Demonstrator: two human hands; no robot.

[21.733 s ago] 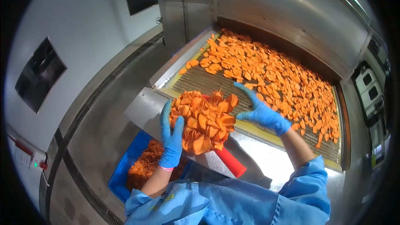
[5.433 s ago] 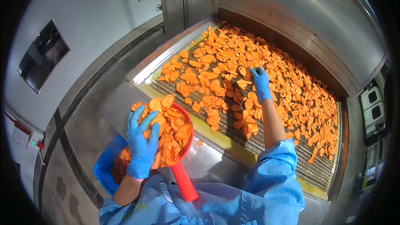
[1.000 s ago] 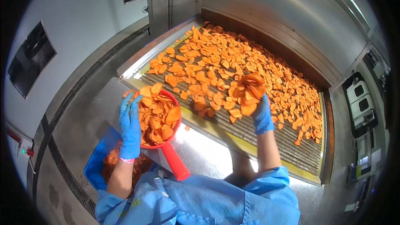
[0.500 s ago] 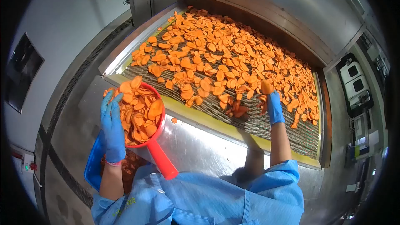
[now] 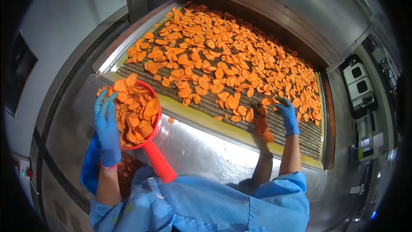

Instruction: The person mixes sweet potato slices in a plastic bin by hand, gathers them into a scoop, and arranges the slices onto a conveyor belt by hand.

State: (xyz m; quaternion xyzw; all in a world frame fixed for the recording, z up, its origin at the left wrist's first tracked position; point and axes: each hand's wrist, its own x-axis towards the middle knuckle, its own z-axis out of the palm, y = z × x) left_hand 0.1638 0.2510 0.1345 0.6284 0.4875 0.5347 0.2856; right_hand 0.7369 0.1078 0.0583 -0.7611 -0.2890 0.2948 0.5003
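Observation:
A round red plastic scoop (image 5: pixel 157 122) with a thick handle is heaped with thin orange vegetable slices (image 5: pixel 135 114). At its left side my left hand (image 5: pixel 107 129), in a blue glove, grips it with the fingers up along the heap; the rim under them is hidden. My right hand (image 5: pixel 286 114), also gloved in blue, is low over the near right part of a mesh conveyor belt (image 5: pixel 201 103). Its fingers are curled, with an orange slice (image 5: pixel 268 101) at the tips. More slices (image 5: pixel 231 60) lie scattered and overlapping over the belt, several of them in the hand's shadow.
A blue crate (image 5: pixel 89 163) with darker reddish-brown pieces stands below the scoop at left. Between my body and the belt's yellow edge (image 5: pixel 184 111) is a metal ledge (image 5: pixel 201 150) with one small slice (image 5: pixel 171 120). Metal walls enclose the belt's far side.
My right hand has moved slightly lower and its fingers have turned inward to the left. The view has shifted a little. My left hand stays at the scoop.

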